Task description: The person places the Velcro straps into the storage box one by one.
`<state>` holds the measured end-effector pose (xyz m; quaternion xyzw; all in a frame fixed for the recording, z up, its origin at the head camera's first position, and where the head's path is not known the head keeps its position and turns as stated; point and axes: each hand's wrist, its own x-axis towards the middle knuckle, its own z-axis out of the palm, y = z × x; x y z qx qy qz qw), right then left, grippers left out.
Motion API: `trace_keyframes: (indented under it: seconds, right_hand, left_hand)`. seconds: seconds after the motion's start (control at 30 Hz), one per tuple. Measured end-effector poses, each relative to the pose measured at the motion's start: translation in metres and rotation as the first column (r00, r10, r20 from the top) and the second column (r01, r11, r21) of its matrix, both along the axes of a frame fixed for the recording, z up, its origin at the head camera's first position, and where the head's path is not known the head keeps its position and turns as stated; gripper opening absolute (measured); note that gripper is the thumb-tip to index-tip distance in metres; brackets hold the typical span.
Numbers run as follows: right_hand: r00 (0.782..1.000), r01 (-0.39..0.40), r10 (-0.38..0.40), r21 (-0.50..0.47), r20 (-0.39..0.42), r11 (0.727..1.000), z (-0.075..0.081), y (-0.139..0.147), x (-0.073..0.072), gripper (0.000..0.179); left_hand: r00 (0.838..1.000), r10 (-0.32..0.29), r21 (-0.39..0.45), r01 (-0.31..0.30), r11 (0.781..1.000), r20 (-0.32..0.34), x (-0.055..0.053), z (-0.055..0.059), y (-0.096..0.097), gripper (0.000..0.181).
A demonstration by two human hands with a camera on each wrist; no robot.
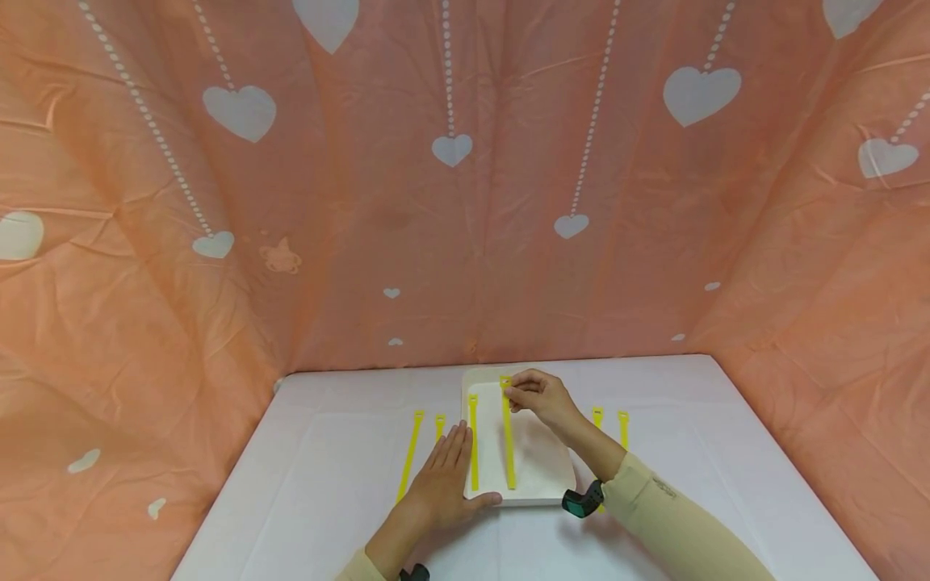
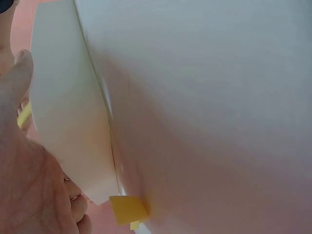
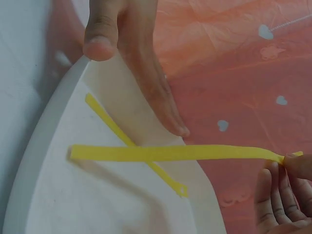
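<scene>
A white shallow tray (image 1: 541, 464) sits on the table. My right hand (image 1: 541, 397) pinches a yellow cable strap (image 1: 509, 452) by its slotted head, thumb against fingertips. In the right wrist view this held strap (image 3: 161, 153) stretches over the tray, its tail end low over the tray floor. Another yellow strap (image 1: 475, 456) lies lengthwise inside, near the left wall. My left hand (image 1: 443, 480) rests along the tray's left side, fingers straight and thumb at the front corner. The left wrist view shows the palm (image 2: 29, 180) beside the tray's outer wall (image 2: 73, 97).
Left of the tray lie two more yellow straps, a longer-looking one (image 1: 410, 452) and one partly behind the left hand (image 1: 439, 423). On the right, two straps (image 1: 597, 415) (image 1: 623, 428) are partly covered by the right arm. A pink heart-patterned curtain (image 1: 508, 282) surrounds the white table (image 1: 312, 484).
</scene>
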<state>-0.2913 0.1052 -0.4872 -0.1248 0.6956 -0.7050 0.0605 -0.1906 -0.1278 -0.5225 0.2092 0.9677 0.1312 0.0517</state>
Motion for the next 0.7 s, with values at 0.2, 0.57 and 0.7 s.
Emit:
trace_keyframes:
  seconds: [0.2, 0.57, 0.7]
  right_hand:
    - [1.0, -0.028, 0.028, 0.011, -0.002, 1.0, -0.006, -0.007, -0.006, 0.021]
    - [1.0, -0.014, 0.013, 0.065, 0.018, 0.998, -0.015, -0.017, -0.016, 0.02]
    - [1.0, -0.015, 0.013, 0.087, 0.024, 0.996, -0.02, -0.019, -0.02, 0.021]
  left_hand:
    - [1.0, -0.002, -0.002, 0.002, 1.0, 0.006, 0.0, 0.0, 0.0, 0.117]
    - [0.998, -0.026, 0.04, 0.028, 0.999, -0.055, 0.0, -0.006, -0.002, 0.115]
    - [0.998, -0.021, 0.032, 0.023, 0.999, -0.053, -0.002, -0.008, -0.003, 0.116]
